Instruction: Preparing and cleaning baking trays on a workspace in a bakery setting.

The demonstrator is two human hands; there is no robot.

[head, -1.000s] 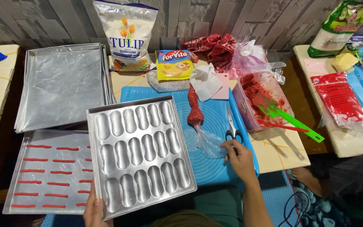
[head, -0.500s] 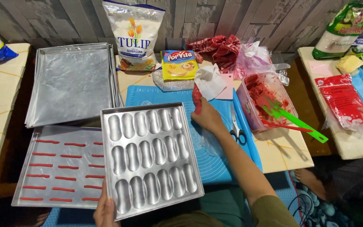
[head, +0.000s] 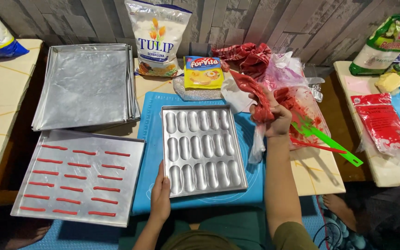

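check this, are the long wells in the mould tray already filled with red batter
No, the wells of the mould tray are bare shiny metal, while the red piping bag is up in the right hand.

One head-worn camera looks steeply down, close over the blue mat (head: pixel 151 134)

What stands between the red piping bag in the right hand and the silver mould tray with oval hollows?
Nothing visible does. The right hand holds the piping bag just beyond the mould tray's right edge, and the left hand grips its near corner.

Bare forearms, short olive-green sleeve on right arm.
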